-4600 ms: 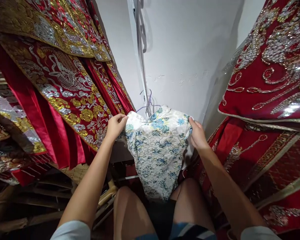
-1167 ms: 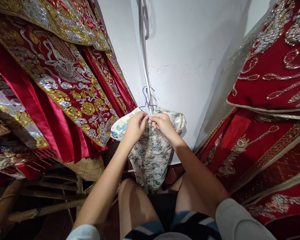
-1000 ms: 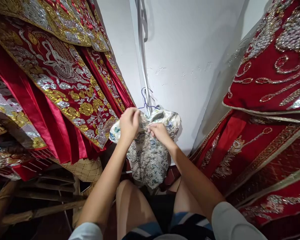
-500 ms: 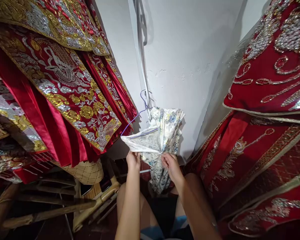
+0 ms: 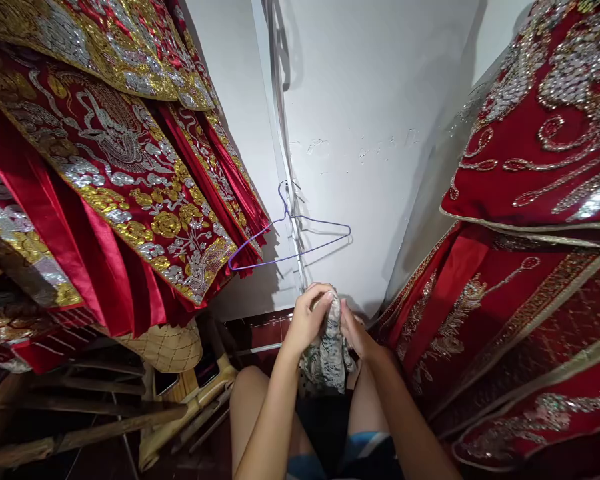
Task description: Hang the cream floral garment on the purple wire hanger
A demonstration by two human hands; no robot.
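A floral-print garment [image 5: 331, 350] in white, blue and green hangs bunched between my two hands, just above my knees. My left hand [image 5: 311, 313] pinches its upper edge with thumb and fingers closed. On the other side, my right hand [image 5: 354, 333] grips the cloth, its fingers partly hidden by the arm angle. Above them a purple wire hanger [image 5: 295, 257] hangs bare from a hook on a white upright bar [image 5: 280, 133], apart from the garment.
Red costumes with gold and silver sequins [image 5: 145, 180] hang at the left. More beaded red garments [image 5: 540, 167] fill the right side. Bamboo furniture [image 5: 195, 407] stands low on the left, with phone-like dark objects on it. A white wall [image 5: 360, 87] lies behind.
The floral garment has come off the purple hanger and moved down toward my lap. Both hands moved with it and came closer together. The hanger stays hooked on the bar.
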